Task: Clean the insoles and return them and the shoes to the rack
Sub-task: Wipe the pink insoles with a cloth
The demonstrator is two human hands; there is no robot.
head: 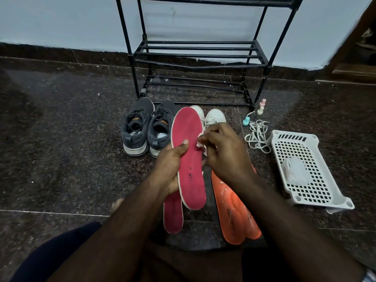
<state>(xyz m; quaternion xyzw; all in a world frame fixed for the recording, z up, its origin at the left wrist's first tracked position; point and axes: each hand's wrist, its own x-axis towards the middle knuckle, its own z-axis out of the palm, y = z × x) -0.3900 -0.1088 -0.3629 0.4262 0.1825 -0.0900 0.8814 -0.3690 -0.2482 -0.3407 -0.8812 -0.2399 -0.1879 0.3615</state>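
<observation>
Insole (188, 139), light and floppy, wants support mid-length: left hand (171, 165) grips it there, right hand (221, 151) pinching what looks like a wipe (200, 143).

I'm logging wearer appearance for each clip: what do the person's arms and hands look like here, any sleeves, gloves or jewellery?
Both forearms are bare to the frame's lower edge, with no sleeves showing. The left hand and right hand wear no gloves, and no rings, watch or bracelet are visible. Fingernails are short. Dark navy clothing shows on the legs.
</observation>
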